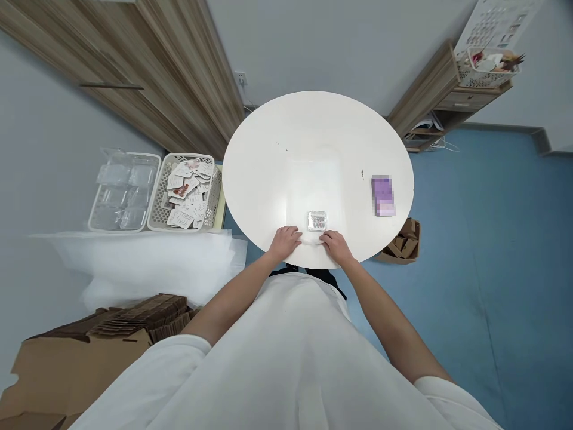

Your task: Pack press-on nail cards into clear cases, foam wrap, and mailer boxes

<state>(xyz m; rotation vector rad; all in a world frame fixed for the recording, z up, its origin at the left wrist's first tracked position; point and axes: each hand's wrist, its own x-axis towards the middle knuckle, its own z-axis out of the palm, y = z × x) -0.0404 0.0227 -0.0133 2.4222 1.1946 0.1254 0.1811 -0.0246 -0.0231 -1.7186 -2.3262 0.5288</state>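
A small clear plastic box [317, 221] with several pinkish-red pieces in it lies on the table near its front edge. Under and beyond it spreads a thin white translucent sheet [313, 185], which looks like packing foam and blends with the tabletop. Just in front of the box, the sheet's near edge is bunched between my two hands. My left hand [285, 242] pinches it at the left, and my right hand [336, 246] at the right. Both sets of fingers are close to the box but apart from it.
On the white oval table [268, 137] a blurred purple item [383, 196] lies to the right. White baskets at left hold printed cards [188, 197] and clear plastic packs [125, 191]. Stacked white sheets [156, 263], folded cardboard [80, 370] and a carton [405, 245] surround the table.
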